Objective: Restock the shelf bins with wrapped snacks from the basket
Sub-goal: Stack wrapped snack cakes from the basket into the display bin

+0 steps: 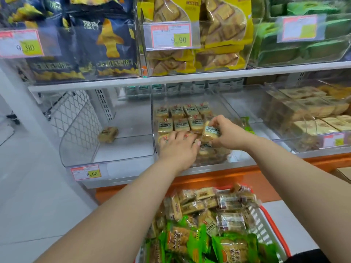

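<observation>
the right hand (226,132) pinches a wrapped snack (209,132) over the middle bin (190,162), likely to slot it into the rows. the left hand (178,145) lies flat, fingers straight, steadying packs there. the basket (266,221) below holds more.

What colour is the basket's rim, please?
Red-orange, on the basket rim, clearest in the head view.

Two bare forearms enter from the bottom edge, with no sleeves, watch, bracelet or gloves on either. The left hand (177,147) and the right hand (227,133) carry no rings that can be seen. Their fingers (215,120) are short-nailed, unpainted as far as the blur allows. A scrap of black clothing (311,257) shows at the lower right corner.
</observation>
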A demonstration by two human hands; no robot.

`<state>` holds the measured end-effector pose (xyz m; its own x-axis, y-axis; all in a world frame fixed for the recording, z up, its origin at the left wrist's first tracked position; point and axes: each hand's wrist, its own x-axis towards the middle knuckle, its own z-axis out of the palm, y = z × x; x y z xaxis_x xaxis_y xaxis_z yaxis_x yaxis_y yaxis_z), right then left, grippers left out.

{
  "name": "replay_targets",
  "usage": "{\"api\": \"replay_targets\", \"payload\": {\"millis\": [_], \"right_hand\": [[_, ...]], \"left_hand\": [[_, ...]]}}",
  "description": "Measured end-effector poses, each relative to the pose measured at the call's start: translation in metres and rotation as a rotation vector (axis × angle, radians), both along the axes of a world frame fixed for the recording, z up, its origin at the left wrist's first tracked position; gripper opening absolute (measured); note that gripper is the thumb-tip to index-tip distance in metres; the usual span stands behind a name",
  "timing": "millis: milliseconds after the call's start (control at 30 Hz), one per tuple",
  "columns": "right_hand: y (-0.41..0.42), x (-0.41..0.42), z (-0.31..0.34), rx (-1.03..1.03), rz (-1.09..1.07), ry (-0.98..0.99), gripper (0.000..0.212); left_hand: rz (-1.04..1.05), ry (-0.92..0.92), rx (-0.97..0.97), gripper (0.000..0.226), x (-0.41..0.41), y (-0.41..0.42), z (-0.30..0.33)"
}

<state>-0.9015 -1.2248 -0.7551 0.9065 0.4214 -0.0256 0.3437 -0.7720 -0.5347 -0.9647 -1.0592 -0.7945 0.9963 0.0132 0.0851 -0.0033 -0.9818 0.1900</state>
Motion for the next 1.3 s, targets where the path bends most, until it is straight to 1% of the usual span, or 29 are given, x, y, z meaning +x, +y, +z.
{"api": "replay_targets", "payload": {"millis": [67,133,200,300,367,433,467,500,567,633,700,767,800,867,900,933,1000,1067,1200,1300], "right_hand": [[0.006,0.005,0.002,-0.05,0.031,0.046,0.06],[0.011,0.007,0.001,-0.073,0.044,0.085,0.057],[0.013,0.011,-0.001,-0.085,0.056,0.127,0.052],[0.012,0.014,0.0,-0.114,0.1,0.179,0.041],[0.009,0.014,0.003,-0.117,0.127,0.206,0.031],[0.006,0.012,0.004,-0.03,0.106,0.228,0.011],[0.006,0.011,0.004,0.004,0.093,0.208,0.003],[0.006,0.011,0.003,0.013,0.082,0.171,0.005],[0.009,0.01,-0.001,-0.039,0.067,0.105,0.006],[0.015,0.007,-0.003,-0.116,0.062,0.046,0.019],[0.021,0.003,-0.004,-0.184,0.069,0.0,0.027],[0.026,-0.001,-0.004,-0.231,0.08,-0.031,0.03],[0.028,-0.003,-0.005,-0.26,0.081,-0.053,0.031],[0.032,-0.005,-0.007,-0.322,0.078,-0.112,0.031],[0.034,-0.006,-0.008,-0.338,0.077,-0.132,0.032],[0.035,-0.007,-0.01,-0.346,0.076,-0.144,0.033],[0.036,-0.008,-0.013,-0.342,0.068,-0.148,0.035],[0.035,-0.008,-0.016,-0.321,0.056,-0.147,0.036],[0.032,-0.009,-0.022,-0.231,0.02,-0.154,0.03],[0.029,-0.007,-0.027,-0.149,-0.036,-0.144,0.026]], "left_hand": [[0.024,0.015,-0.011,0.048,0.004,0.0,0.0],[0.081,0.055,-0.047,0.052,0.009,0.001,0.004],[0.142,0.093,-0.079,0.059,0.013,0.002,0.009],[0.187,0.125,-0.099,0.063,0.016,0.003,0.013],[0.217,0.141,-0.101,0.066,0.018,0.003,0.013],[0.256,0.151,-0.072,0.071,0.019,0.002,0.016],[0.273,0.154,-0.058,0.074,0.021,0.003,0.017],[0.285,0.158,-0.045,0.076,0.022,0.003,0.019],[0.294,0.166,-0.024,0.078,0.024,0.004,0.02],[0.29,0.158,-0.006,0.079,0.024,0.002,0.02],[0.294,0.142,0.009,0.077,0.022,0.002,0.02],[0.314,0.148,0.044,0.072,0.023,0.004,0.023],[0.324,0.161,0.067,0.064,0.024,0.007,0.027],[0.313,0.187,0.12,0.034,0.025,0.011,0.034],[0.295,0.198,0.146,0.025,0.025,0.012,0.036],[0.282,0.204,0.164,0.023,0.024,0.012,0.037],[0.273,0.209,0.145,0.025,0.024,0.012,0.037],[0.287,0.212,0.08,0.028,0.024,0.011,0.037],[0.309,0.245,-0.022,0.035,0.025,0.013,0.036],[0.249,0.212,-0.038,0.04,0.023,0.015,0.033]]}}
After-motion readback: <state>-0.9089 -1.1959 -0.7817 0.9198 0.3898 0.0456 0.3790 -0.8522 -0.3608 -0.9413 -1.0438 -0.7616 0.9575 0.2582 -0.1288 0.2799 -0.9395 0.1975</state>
